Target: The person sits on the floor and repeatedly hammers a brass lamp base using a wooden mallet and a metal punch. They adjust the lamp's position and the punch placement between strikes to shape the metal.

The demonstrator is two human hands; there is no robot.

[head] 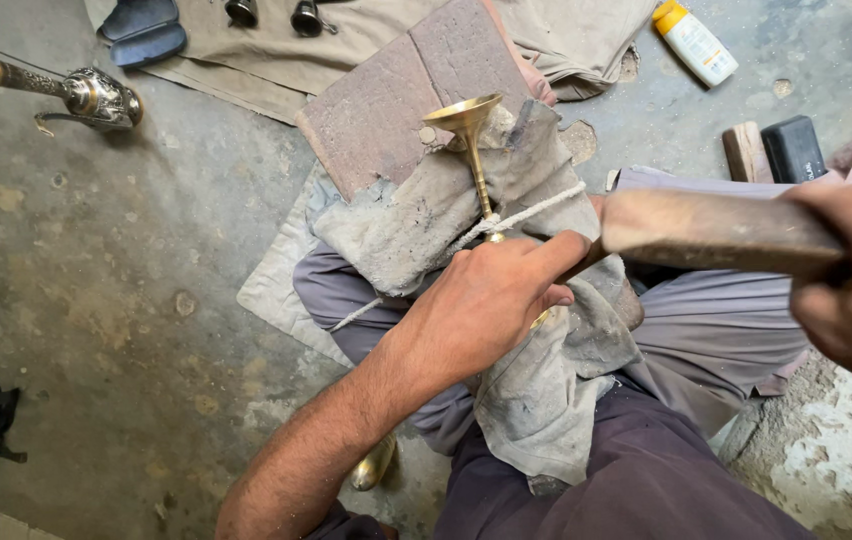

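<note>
1. The slender brass stem with a flared trumpet-shaped cup [473, 140] lay slanted across the person's lap, cup toward 12 o'clock, wrapped partway in a dusty grey cloth [416, 225] bound by a white cord [531, 213]. It looked lightly pinned, so a hard blow could have made it roll or spring loose.
2. The left hand [491, 300] was closed around the stem's lower part, thumb stretched toward 3 o'clock and touching the tool. Sitting that close to the working end, the thumb risked being struck or pinched.
3. The right hand [851, 275], at 3 o'clock, gripped the thick, dark wooden-looking bar [721, 232], whose far end lay against the stem. Its tip was hidden behind the left hand, so the contact point could not be judged; a skewed stroke might have dented or bent the thin brass.
4. The cloth hung loose over the purple-grey trousers [706, 340]; if it slid, the stem would have lost its cushion.
5. At 11 o'clock the reddish paving brick [386, 100] backed the cup; a slip forward could have knocked the rim on it.
6. A yellow-capped white bottle [696, 42] lay at 1 o'clock, well apart.
</note>
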